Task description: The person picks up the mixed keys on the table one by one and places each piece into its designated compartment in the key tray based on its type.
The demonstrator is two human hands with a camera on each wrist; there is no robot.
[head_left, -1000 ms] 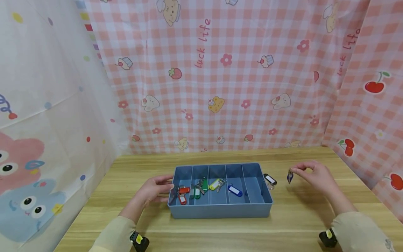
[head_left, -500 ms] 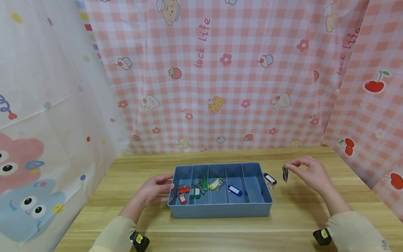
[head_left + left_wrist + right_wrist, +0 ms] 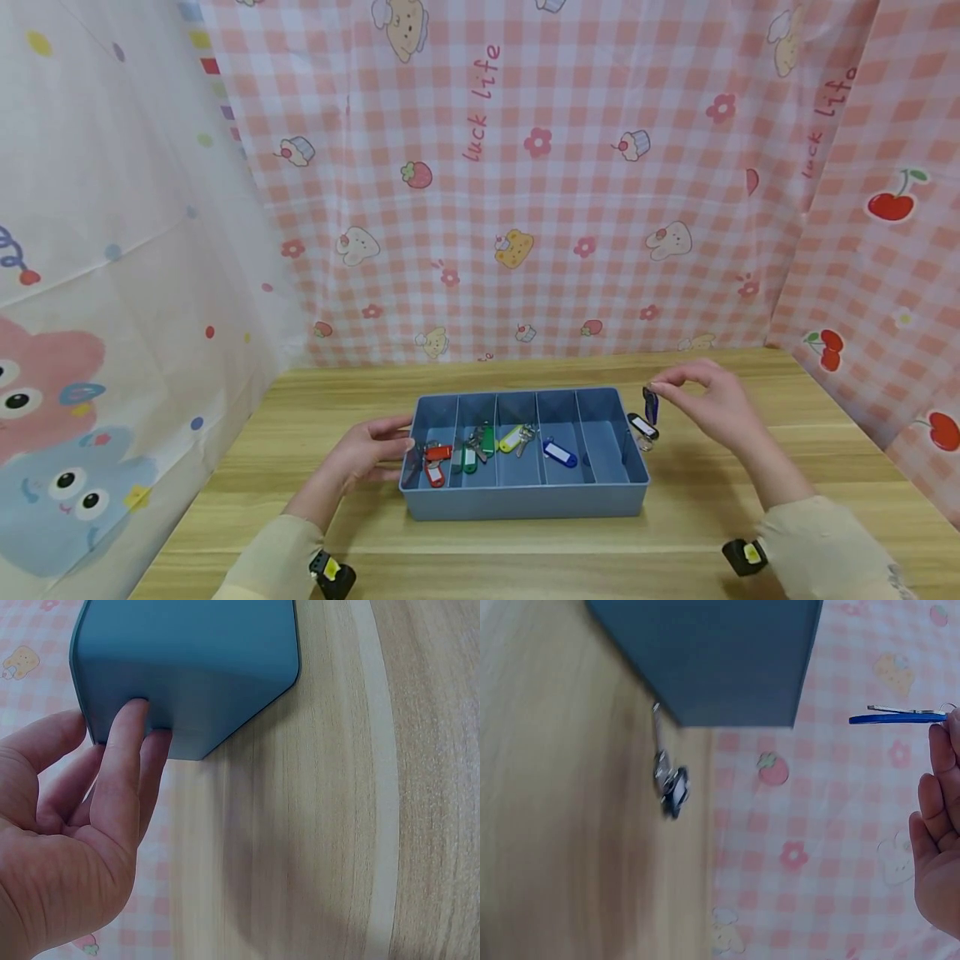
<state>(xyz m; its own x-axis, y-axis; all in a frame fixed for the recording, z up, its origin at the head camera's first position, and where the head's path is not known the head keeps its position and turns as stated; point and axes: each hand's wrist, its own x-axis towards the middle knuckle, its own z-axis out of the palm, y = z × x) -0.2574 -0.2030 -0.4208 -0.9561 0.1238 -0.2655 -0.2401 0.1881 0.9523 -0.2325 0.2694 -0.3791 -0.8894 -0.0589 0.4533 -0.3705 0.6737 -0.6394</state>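
In the head view, a blue-grey tray (image 3: pixel 525 503) with several compartments stands on the table. My left hand (image 3: pixel 363 456) holds its left end, the thumb at the rim and the other fingers (image 3: pixel 124 761) against the outer wall. My right hand (image 3: pixel 708 404), raised to the right of the tray, pinches a key with a blue key tag (image 3: pixel 896 718) by its ring between thumb and fingertips. The tag and key hang down from it in the head view. Just below lies a black key tag (image 3: pixel 643 426) with a key, close to the tray's right end.
Inside the tray, red key tags (image 3: pixel 435 475) lie in the leftmost compartment, green ones (image 3: pixel 470 460) beside them, then a yellow tag (image 3: pixel 512 438) and a blue tag (image 3: pixel 559 453). A pink checked cloth (image 3: pixel 450 208) hangs behind the wooden table (image 3: pixel 525 558).
My right hand has moved left and slightly up, bringing the blue key tag from the right of the black tag to above it. My left hand and the tray have stayed put.
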